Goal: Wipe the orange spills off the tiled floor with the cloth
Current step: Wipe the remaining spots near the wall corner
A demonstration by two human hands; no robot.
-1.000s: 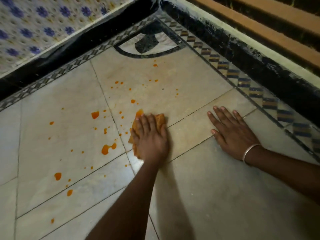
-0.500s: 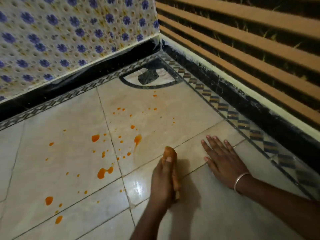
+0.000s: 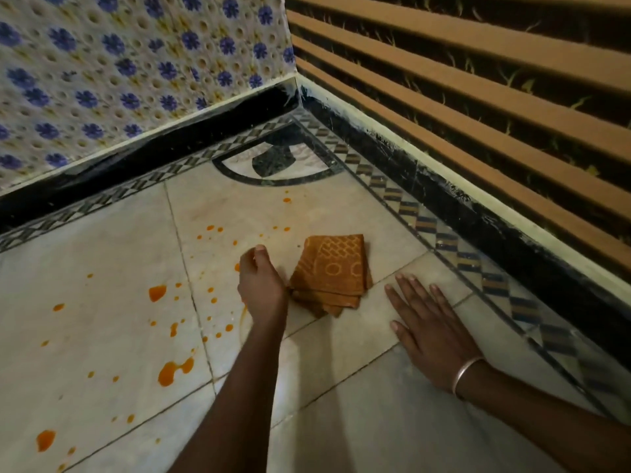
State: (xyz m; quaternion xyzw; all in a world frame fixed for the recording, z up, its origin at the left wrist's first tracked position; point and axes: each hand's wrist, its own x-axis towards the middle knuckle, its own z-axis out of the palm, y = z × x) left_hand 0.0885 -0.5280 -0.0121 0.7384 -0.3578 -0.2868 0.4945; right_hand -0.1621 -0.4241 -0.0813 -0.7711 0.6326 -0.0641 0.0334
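While the left hand (image 3: 261, 288) pinches just one corner of the folded cloth (image 3: 333, 268), lying on the floor (image 3: 341, 404) right of the orange spills (image 3: 167, 372) (right hand (image 3: 430, 326) flat, fingers spread), dragging may unfold it and smear the drops.

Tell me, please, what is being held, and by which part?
The left hand seems to grip the folded orange patterned cloth by one corner; the right hand lies flat on the tiled floor.
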